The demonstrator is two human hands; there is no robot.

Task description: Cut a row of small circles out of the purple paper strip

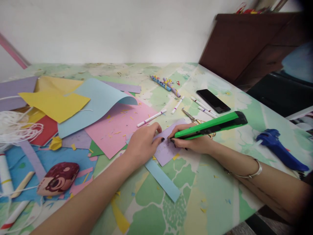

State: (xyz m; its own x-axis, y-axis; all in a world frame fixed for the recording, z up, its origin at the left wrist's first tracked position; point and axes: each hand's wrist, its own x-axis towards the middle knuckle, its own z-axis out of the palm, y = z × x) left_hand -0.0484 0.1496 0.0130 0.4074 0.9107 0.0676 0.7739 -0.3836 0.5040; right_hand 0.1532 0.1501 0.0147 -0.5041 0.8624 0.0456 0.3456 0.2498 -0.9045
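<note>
My right hand (193, 141) is closed around a green utility knife (205, 126) with a black end. Its tip end points down at a piece of light purple paper (165, 157), where the fingertips hide the blade. On the paper's left side rests my left hand (144, 142), thumb and forefinger apart, pressing from above. A light blue paper strip (164, 181) lies partly beneath the purple piece, near my left hand. Gold-handled scissors (189, 115) lie just beyond my right hand and are partly covered by it and the knife.
Coloured sheets, including a pink sheet (117, 127), spread leftward beside white cord (17, 129) and a bear-face case (58, 179). Decorated paper tubes (161, 84), markers (152, 118) and a phone (213, 100) lie farther back. A blue glue gun (281, 150) lies at right.
</note>
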